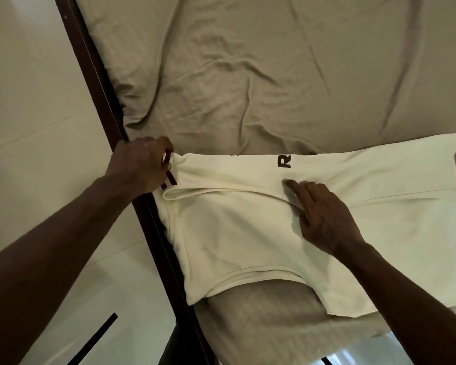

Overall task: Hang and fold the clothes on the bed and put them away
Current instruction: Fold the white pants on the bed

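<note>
A cream T-shirt [237,233] with dark brown lettering lies partly folded across the near corner of the bed, its far edge folded over so a brown "R" shows on top. My left hand [140,164] grips the shirt's left end at the bed's edge, fingers curled round the bunched fabric. My right hand [324,217] lies on the middle of the shirt, its forefinger stretched out and pressing the fold line just below the "R".
The bed [261,75] is covered with a wrinkled beige sheet. A dark wooden bed frame rail [95,83] runs diagonally along the left side. Pale tiled floor [32,101] lies to the left, and a thin dark bar [95,338] lies on the floor at bottom left.
</note>
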`<action>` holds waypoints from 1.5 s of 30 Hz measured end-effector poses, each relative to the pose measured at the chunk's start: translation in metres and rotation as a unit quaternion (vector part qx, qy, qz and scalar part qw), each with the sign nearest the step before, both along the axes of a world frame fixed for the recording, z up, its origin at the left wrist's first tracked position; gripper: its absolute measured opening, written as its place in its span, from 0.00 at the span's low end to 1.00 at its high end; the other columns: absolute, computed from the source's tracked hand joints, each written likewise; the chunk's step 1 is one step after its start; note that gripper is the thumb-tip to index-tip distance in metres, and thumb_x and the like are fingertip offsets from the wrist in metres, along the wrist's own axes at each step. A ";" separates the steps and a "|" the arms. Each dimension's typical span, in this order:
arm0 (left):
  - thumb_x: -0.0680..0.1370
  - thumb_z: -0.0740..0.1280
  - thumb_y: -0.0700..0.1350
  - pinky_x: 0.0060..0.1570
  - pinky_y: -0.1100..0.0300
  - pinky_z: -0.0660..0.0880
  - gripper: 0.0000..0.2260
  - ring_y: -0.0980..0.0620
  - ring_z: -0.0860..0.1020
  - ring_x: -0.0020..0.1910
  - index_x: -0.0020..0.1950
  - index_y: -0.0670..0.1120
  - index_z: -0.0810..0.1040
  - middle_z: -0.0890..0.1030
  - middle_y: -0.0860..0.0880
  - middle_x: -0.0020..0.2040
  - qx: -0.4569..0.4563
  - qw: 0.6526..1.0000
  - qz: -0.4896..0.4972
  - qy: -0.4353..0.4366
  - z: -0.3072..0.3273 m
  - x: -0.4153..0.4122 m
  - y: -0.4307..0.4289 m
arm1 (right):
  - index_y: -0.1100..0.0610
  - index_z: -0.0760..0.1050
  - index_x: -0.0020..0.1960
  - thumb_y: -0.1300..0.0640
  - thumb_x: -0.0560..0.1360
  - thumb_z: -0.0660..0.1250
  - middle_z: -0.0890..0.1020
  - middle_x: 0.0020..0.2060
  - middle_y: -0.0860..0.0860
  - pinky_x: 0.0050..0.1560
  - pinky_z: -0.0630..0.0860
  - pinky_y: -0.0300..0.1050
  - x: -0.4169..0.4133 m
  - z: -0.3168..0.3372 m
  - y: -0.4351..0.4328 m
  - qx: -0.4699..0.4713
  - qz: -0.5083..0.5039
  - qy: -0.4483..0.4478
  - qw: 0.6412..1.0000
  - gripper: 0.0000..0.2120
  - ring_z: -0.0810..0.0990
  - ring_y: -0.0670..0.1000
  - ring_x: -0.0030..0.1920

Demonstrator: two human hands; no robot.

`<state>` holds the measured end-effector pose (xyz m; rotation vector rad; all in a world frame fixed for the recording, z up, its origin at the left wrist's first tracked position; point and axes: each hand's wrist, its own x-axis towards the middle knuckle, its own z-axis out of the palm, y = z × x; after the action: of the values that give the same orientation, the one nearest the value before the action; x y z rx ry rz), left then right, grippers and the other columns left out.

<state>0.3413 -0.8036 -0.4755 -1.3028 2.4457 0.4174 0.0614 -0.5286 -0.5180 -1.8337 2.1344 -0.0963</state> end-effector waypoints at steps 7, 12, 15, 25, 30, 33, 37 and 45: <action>0.70 0.77 0.45 0.60 0.43 0.70 0.24 0.38 0.79 0.55 0.64 0.49 0.75 0.78 0.41 0.58 0.002 0.999 0.032 -0.017 -0.008 -0.008 0.014 | 0.52 0.67 0.77 0.46 0.80 0.63 0.75 0.58 0.51 0.38 0.79 0.48 -0.001 0.006 0.013 0.006 -0.015 -0.035 0.999 0.27 0.80 0.56 0.51; 0.67 0.71 0.37 0.63 0.41 0.68 0.28 0.36 0.72 0.66 0.67 0.48 0.75 0.72 0.41 0.71 -0.105 0.989 0.030 0.104 -0.001 -0.029 0.055 | 0.49 0.73 0.67 0.47 0.82 0.64 0.80 0.40 0.44 0.41 0.75 0.47 0.007 0.012 0.007 -0.047 -0.293 -0.161 0.941 0.15 0.80 0.51 0.40; 0.70 0.70 0.39 0.57 0.44 0.72 0.22 0.40 0.74 0.63 0.64 0.49 0.77 0.75 0.45 0.66 -0.048 0.975 -0.022 0.218 0.002 -0.067 0.096 | 0.49 0.74 0.61 0.48 0.82 0.64 0.82 0.39 0.45 0.45 0.77 0.48 -0.002 0.013 0.004 -0.126 -0.469 -0.184 0.855 0.09 0.81 0.50 0.41; 0.79 0.67 0.50 0.61 0.46 0.70 0.15 0.42 0.76 0.61 0.65 0.50 0.77 0.78 0.49 0.60 0.059 0.956 -0.071 0.280 -0.031 -0.252 0.154 | 0.61 0.62 0.77 0.45 0.77 0.71 0.66 0.73 0.64 0.71 0.65 0.54 -0.157 0.011 0.053 -0.037 -0.750 -0.065 0.657 0.36 0.65 0.66 0.73; 0.81 0.64 0.58 0.62 0.45 0.66 0.13 0.41 0.76 0.62 0.59 0.51 0.78 0.80 0.47 0.59 0.058 0.985 -0.050 0.152 -0.044 -0.323 0.159 | 0.55 0.80 0.55 0.50 0.72 0.74 0.86 0.49 0.54 0.60 0.80 0.52 -0.183 0.006 0.075 -0.176 -0.765 -0.175 0.595 0.15 0.84 0.57 0.51; 0.83 0.63 0.55 0.62 0.46 0.68 0.10 0.40 0.79 0.60 0.55 0.50 0.78 0.83 0.46 0.56 0.080 0.975 0.059 0.199 -0.049 -0.340 0.155 | 0.51 0.77 0.46 0.60 0.73 0.72 0.82 0.42 0.52 0.48 0.81 0.48 -0.192 0.011 0.087 -0.273 -0.771 -0.271 0.508 0.07 0.80 0.52 0.41; 0.84 0.60 0.55 0.62 0.45 0.69 0.11 0.38 0.79 0.58 0.57 0.49 0.76 0.83 0.44 0.55 0.056 0.979 0.047 0.189 -0.051 -0.345 0.155 | 0.58 0.76 0.59 0.68 0.75 0.64 0.82 0.44 0.56 0.49 0.84 0.53 -0.196 0.017 0.103 -0.248 -0.766 -0.451 0.384 0.14 0.83 0.56 0.40; 0.83 0.61 0.60 0.55 0.47 0.75 0.15 0.36 0.80 0.56 0.53 0.50 0.79 0.84 0.45 0.54 0.076 0.983 -0.039 0.164 -0.050 -0.343 0.132 | 0.57 0.83 0.52 0.40 0.73 0.73 0.86 0.43 0.51 0.35 0.80 0.43 -0.278 0.039 0.067 -0.036 -0.696 -0.380 0.608 0.20 0.84 0.51 0.38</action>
<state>-0.0020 -0.6712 -0.5254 -1.1469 2.6541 0.8387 -0.2168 -0.4617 -0.4790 0.3577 2.1886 -1.0560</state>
